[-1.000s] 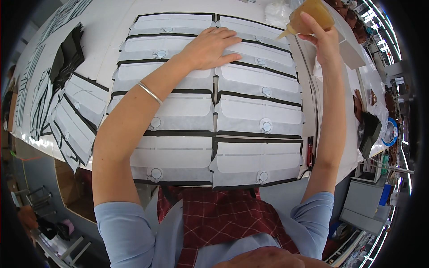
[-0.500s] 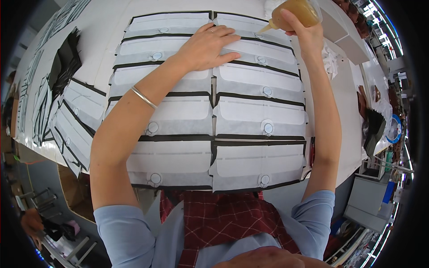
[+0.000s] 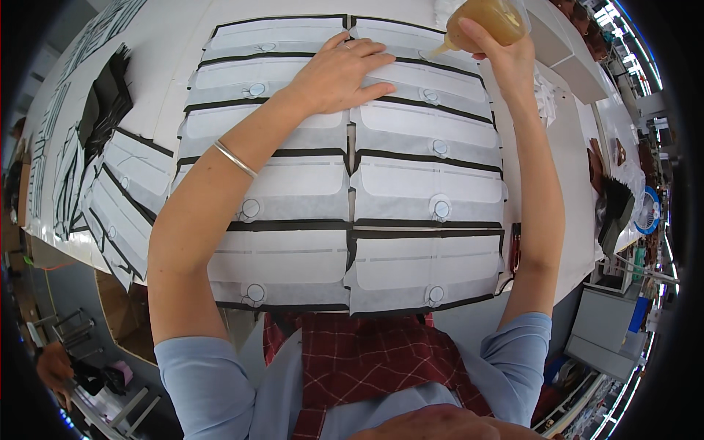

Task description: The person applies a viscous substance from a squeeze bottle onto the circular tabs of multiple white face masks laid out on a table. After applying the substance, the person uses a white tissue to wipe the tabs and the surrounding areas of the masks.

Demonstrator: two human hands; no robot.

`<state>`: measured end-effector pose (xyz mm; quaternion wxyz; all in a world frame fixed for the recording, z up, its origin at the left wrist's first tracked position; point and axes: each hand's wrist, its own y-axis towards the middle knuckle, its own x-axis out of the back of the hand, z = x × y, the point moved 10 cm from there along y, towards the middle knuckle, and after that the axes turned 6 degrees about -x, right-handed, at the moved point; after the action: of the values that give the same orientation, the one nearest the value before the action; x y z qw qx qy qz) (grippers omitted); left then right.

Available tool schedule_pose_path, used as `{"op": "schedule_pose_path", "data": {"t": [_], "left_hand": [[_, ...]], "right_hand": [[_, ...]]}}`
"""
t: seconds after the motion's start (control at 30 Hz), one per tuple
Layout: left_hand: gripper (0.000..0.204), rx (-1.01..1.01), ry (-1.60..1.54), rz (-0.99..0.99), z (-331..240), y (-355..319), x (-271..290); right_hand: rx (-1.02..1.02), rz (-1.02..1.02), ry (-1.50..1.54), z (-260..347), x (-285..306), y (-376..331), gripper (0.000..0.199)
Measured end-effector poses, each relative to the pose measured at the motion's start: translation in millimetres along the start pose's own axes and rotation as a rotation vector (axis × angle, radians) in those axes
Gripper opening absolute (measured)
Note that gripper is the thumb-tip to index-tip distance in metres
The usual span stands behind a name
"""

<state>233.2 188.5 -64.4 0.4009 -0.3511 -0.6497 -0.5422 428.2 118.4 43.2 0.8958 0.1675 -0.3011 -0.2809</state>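
Note:
White rectangular panels with black edges lie in two columns on the table, most showing a small round piece near the lower edge. My left hand rests flat with fingers spread across the upper panels, around the gap between the columns. At the far right, my right hand grips a squeeze bottle of amber liquid. The bottle is tipped, its thin nozzle pointing down and left over the top right panel, close to that panel's round piece. Whether liquid comes out is too small to tell.
On the left, a stack of black sheets stands beside more loose white panels. A white box sits at the back right, with crumpled white material near it. A dark red tool lies by my right forearm.
My right hand and the bottle have shifted slightly to the right, taking the nozzle tip a little away from the round piece. The left hand stays almost in place.

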Motion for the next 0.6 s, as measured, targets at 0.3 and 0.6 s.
{"op": "schedule_pose_path", "data": {"t": [0.3, 0.6], "left_hand": [[0.056, -0.009, 0.006, -0.067, 1.6, -1.3, 0.7], [0.056, 0.004, -0.013, -0.003, 0.6, -1.6, 2.2]], "right_hand": [[-0.119, -0.033, 0.043, 18.5, -12.7, -8.2, 0.042], [0.057, -0.094, -0.099, 44.3, -3.0, -12.5, 0.048]]}}
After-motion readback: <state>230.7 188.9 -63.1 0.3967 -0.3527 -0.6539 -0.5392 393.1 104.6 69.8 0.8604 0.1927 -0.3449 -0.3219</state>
